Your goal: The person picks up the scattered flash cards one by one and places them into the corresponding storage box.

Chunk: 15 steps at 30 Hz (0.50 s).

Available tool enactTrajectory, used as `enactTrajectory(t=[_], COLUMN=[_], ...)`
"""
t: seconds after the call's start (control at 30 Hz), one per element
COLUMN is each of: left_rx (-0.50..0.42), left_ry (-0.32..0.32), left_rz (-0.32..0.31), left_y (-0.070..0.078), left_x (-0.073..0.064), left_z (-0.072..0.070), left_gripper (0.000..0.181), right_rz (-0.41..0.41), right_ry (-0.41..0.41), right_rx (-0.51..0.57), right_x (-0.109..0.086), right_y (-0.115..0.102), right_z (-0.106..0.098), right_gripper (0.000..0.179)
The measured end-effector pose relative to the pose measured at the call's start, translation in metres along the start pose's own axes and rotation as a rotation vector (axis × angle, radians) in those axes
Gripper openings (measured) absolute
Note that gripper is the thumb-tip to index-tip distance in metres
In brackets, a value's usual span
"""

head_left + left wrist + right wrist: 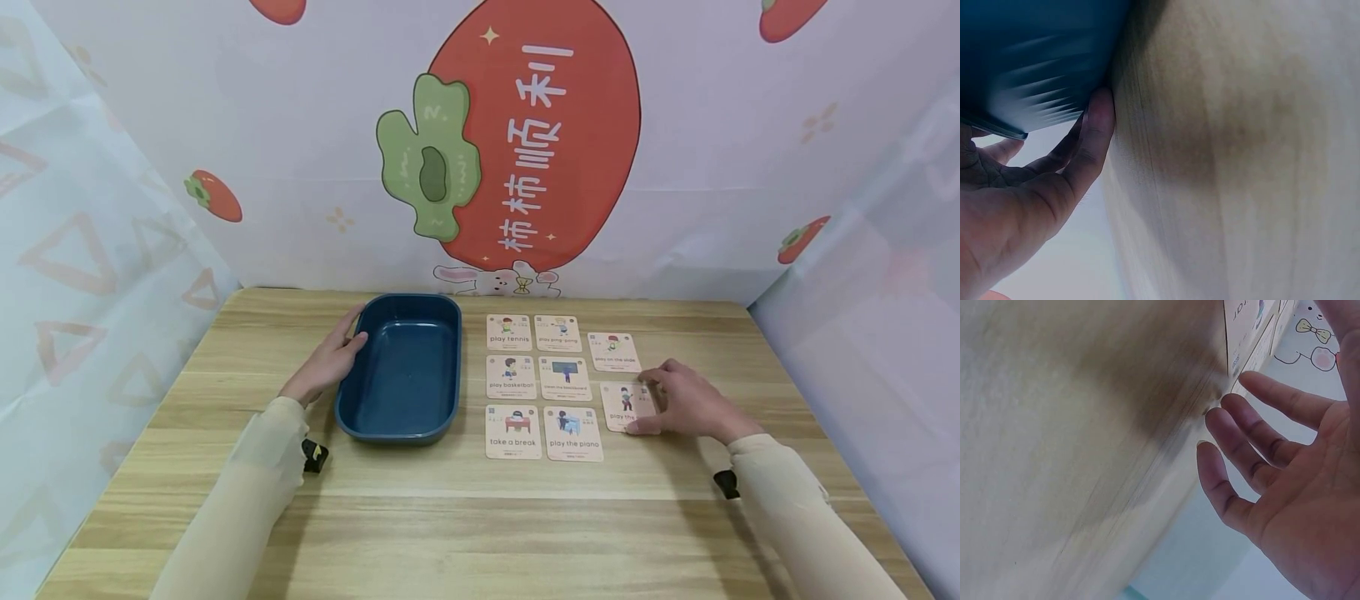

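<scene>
My left hand [327,360] holds the left wall of a dark blue plastic tub [405,379], thumb over the rim. In the left wrist view, its fingers [1094,128] press against the outside wall. At the right, my right hand [686,402] holds a small picture card [622,404] by its edges, thumb at the lower edge and a finger near the upper right corner. The card's text is partly covered. In the right wrist view, the other fingers [1229,440] are spread beside the card [1241,328].
Several printed cards lie in rows left of the held card, including "play the piano" [573,435], "take a break" [513,433], "play tennis" [508,332] and "play on the slide" [613,353]. A wooden table [450,533] carries everything. A printed cloth [675,167] hangs behind it.
</scene>
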<state>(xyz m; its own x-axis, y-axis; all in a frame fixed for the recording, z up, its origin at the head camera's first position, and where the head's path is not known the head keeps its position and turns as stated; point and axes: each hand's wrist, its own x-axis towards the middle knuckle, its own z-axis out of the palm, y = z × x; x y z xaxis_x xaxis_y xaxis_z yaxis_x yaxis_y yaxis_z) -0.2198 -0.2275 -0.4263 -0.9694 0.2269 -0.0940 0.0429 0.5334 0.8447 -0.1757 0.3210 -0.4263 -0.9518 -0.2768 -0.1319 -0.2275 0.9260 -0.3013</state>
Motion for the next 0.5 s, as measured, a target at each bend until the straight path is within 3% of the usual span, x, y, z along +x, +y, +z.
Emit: enactTrajectory(t=[0.5], left_rx=[-0.002], left_ry=[0.005], left_rz=[0.008], left_y=[-0.0003], left_x=[0.0008], left_z=[0.0004], left_gripper=[0.06], right_rz=[-0.027], right_ry=[0.006], right_rx=[0.017], right_x=[-0.0003], right_y=[0.0045], right_z=[0.0016], right_gripper=[0.093])
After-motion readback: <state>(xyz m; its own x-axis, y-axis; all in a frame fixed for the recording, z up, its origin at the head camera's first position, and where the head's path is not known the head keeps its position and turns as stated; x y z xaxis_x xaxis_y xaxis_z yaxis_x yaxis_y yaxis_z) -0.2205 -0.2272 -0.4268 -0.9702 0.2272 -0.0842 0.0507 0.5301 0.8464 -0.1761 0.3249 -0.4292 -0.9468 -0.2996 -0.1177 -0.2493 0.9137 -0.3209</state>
